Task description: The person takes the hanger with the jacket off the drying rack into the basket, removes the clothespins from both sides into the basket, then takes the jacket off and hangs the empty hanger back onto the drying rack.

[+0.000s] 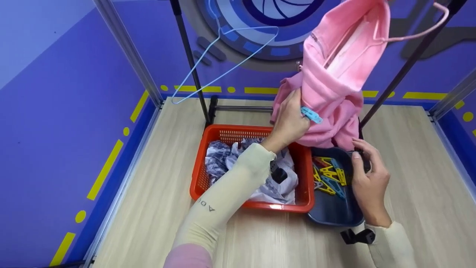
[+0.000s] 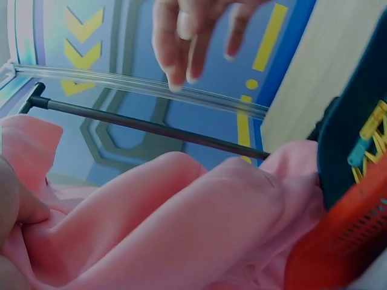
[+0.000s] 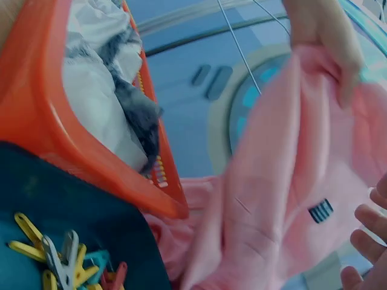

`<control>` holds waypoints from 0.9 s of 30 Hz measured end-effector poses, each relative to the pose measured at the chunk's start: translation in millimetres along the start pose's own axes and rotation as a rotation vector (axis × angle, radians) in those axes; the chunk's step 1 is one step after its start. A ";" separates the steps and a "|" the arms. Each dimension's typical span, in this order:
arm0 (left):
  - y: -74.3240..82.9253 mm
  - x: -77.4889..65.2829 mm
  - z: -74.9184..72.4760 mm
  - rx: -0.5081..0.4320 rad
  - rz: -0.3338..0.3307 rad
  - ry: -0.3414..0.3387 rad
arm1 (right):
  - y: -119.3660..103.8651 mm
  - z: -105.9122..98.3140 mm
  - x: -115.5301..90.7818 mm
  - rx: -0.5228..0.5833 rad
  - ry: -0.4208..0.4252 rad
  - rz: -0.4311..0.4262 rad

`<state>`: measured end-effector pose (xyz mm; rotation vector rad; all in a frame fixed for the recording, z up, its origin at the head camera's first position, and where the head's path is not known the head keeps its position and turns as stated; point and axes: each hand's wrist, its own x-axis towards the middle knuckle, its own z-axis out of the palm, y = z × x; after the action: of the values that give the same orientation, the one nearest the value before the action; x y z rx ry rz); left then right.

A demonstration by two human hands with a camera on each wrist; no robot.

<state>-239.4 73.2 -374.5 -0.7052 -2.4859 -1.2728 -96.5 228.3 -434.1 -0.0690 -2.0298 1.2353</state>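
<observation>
The head view looks forward and down from above, set back enough to take in the whole red basket [image 1: 282, 207]. The left wrist view is close and turned sideways, facing the pink garment [image 2: 181, 211] low in frame. The right wrist view, also close and tilted, looks past a dark tray [image 3: 30, 175] at lower left. All three share garment, basket and tray.
</observation>
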 end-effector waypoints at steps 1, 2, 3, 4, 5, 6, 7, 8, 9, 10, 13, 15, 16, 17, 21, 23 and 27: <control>-2.8 -2.6 0.3 0.005 0.015 0.007 | 1.4 -2.5 1.8 -0.007 0.014 0.009; -5.8 -5.3 0.5 0.000 0.030 0.012 | 2.4 -4.9 3.9 -0.011 0.028 0.017; -8.9 -8.2 0.6 0.000 0.045 0.018 | 3.8 -7.2 6.1 -0.011 0.041 0.027; -12.1 -10.8 0.6 0.001 0.061 0.025 | 5.6 -9.2 8.7 -0.012 0.055 0.041; -15.2 -13.4 0.2 -0.005 0.075 0.026 | 7.7 -11.1 11.5 -0.009 0.066 0.056; -18.0 -15.9 -0.5 -0.008 0.087 0.022 | 10.6 -13.0 14.8 -0.002 0.073 0.072; -20.6 -18.4 -1.4 -0.008 0.097 0.015 | 13.9 -14.6 18.4 0.004 0.082 0.091; -23.2 -20.9 -2.5 -0.009 0.108 0.002 | 17.5 -16.2 22.2 0.009 0.091 0.107; -25.8 -23.3 -3.8 0.000 0.119 -0.013 | 21.1 -17.9 26.1 0.015 0.100 0.126; -28.3 -25.7 -5.4 0.008 0.132 -0.030 | 24.7 -19.8 30.3 0.023 0.111 0.145; -35.7 -32.4 -10.5 0.037 0.171 -0.091 | 32.1 -26.8 43.2 0.046 0.155 0.189; -40.7 -36.4 -13.9 0.048 0.199 -0.119 | 33.5 -32.3 52.2 0.059 0.185 0.212; -43.3 -38.6 -15.4 0.048 0.213 -0.129 | 33.5 -35.0 56.5 0.065 0.198 0.225; -45.8 -40.6 -16.6 0.048 0.229 -0.136 | 33.2 -37.4 60.6 0.082 0.210 0.237; -56.0 -47.8 -19.5 0.064 0.282 -0.163 | 30.0 -45.0 73.9 0.211 0.252 0.292; -60.3 -51.0 -20.9 0.088 0.299 -0.190 | 28.4 -46.7 79.3 0.318 0.276 0.305; -66.4 -58.3 -24.1 0.126 0.314 -0.289 | 27.1 -49.9 91.7 0.465 0.292 0.347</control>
<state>-224.8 3.0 -431.4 -1.2652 -2.5091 -0.9492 -140.4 316.8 -390.8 -0.3671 -1.4798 1.7723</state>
